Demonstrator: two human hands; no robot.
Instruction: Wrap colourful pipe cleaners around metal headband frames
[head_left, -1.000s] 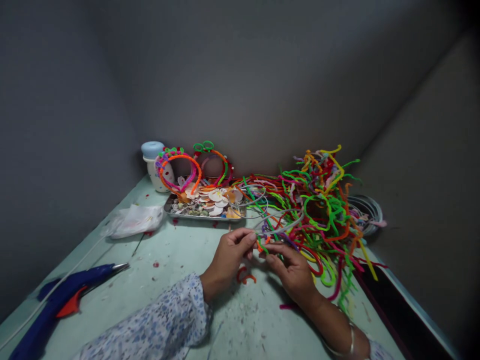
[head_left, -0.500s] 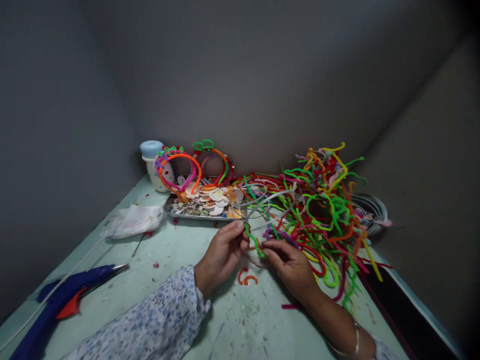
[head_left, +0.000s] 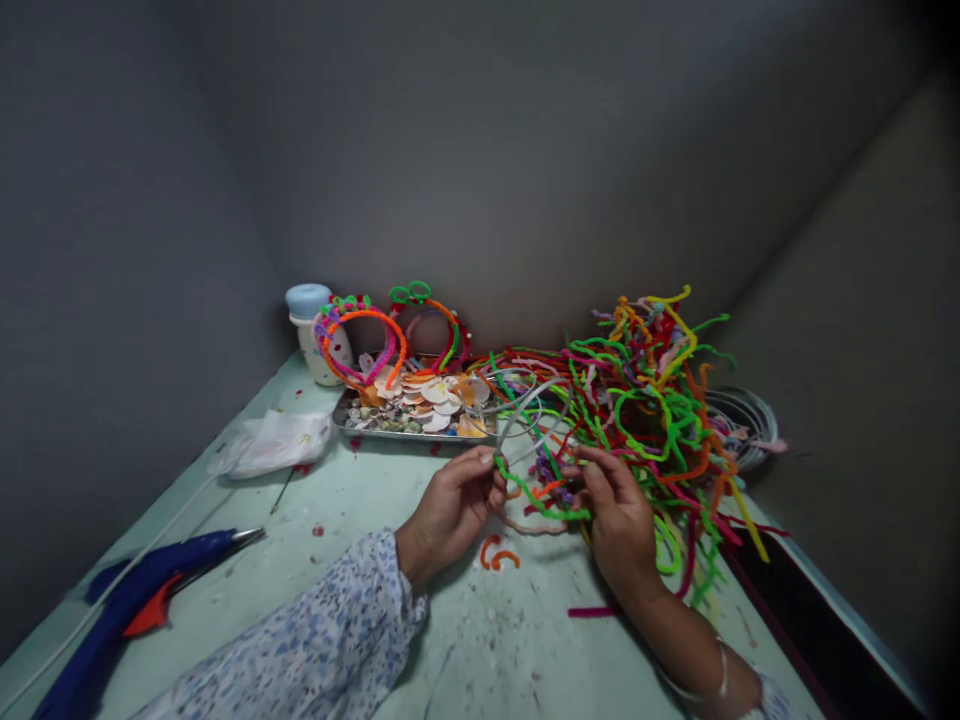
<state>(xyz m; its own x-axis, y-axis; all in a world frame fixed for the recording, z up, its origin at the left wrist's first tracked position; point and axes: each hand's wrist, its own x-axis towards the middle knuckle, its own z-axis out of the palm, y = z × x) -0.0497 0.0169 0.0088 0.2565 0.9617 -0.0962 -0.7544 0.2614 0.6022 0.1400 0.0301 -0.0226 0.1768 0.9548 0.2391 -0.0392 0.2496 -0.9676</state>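
Note:
My left hand (head_left: 459,508) is closed in a pinch on the end of a thin pale headband (head_left: 517,408), whose loop stands up beyond the fingers. A green pipe cleaner (head_left: 534,496) starts at this pinched end and runs slackly to the right. Its other end reaches the edge of my right hand (head_left: 616,505). The right hand is raised, its fingers bent and apart, and no grip on the pipe cleaner shows. Two short orange pipe cleaner pieces (head_left: 501,556) lie curled on the table below the hands.
A tangled heap of coloured pipe cleaners (head_left: 660,400) covers the right rear. Behind stand a metal tray (head_left: 405,436) of shells, decorated headbands (head_left: 401,345) and a lidded jar (head_left: 309,300). At left lie a plastic bag (head_left: 274,442) and a blue glue gun (head_left: 161,560) with its cord.
My right hand has moved right and up, away from the left, and its fingers have parted. The green pipe cleaner now stretches out longer to the right. My left hand keeps its pinch.

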